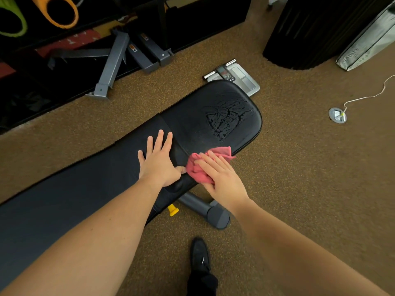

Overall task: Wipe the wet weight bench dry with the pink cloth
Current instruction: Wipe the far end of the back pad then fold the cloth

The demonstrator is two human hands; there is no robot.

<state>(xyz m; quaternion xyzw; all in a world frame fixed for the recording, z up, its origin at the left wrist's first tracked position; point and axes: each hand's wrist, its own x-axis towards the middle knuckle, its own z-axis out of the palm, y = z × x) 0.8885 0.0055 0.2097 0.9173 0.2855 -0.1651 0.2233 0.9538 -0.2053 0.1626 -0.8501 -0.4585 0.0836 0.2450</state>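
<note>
The long black surface (85,189) ran from near the person out toward a scale (239,79) on the brown floor (299,167). The wet patch (228,116) sat at its far end, past both hands. The right hand (222,178) was nearer to it, its fingers (213,162) straight and close together, pressing the pink cloth (201,167) on the near edge. The left hand (158,161) lay flat beside the cloth, fingers spread.

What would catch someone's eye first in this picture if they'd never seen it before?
Two bare forearms reach over a black weight bench, the right hand pressing a pink cloth at its near edge. Beyond the cloth, a patch of water glistens on the seat pad. The left hand lies flat beside the cloth.
</note>
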